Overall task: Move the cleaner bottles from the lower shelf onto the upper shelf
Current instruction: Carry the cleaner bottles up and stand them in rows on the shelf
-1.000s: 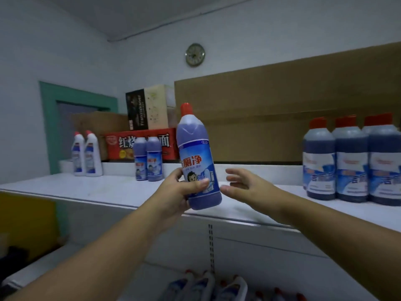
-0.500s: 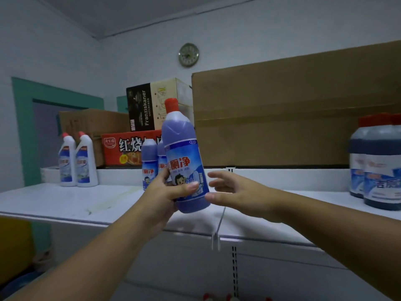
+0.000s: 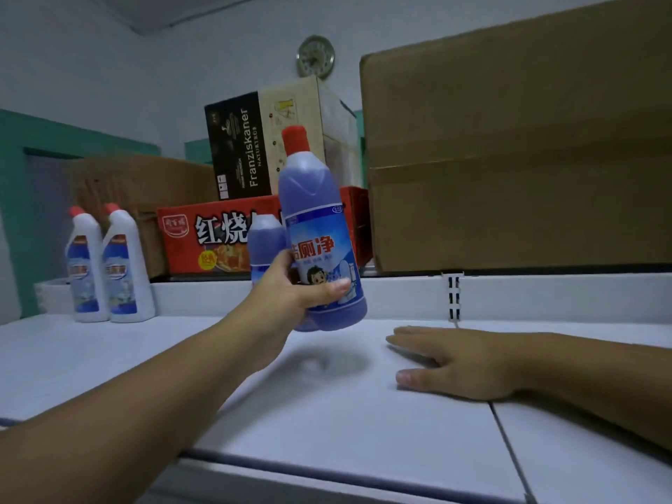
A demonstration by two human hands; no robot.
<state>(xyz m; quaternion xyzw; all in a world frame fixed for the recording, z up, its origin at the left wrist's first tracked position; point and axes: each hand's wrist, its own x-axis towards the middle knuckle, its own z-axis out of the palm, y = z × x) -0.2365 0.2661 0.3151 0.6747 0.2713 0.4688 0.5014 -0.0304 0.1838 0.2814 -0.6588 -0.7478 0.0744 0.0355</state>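
Left hand (image 3: 291, 292) grips blue cleaner bottle (image 3: 320, 227), hiding most of another bottle (image 3: 264, 241) behind; right hand (image 3: 458, 361) flat on upper shelf (image 3: 327, 412).

2 white bottles (image 3: 87, 265) (image 3: 125, 265), 2 blue bottles (image 3: 320, 198) (image 3: 264, 241)

The blue cleaner bottle (image 3: 320, 227) has a red cap and a blue-white label. It tilts slightly, with its base just above the white upper shelf (image 3: 327, 412), and the left hand (image 3: 291, 292) grips its lower body. A second blue bottle (image 3: 265, 238) stands behind it, partly hidden. Two white cleaner bottles (image 3: 105, 267) with red caps stand upright, side by side, at the shelf's far left.
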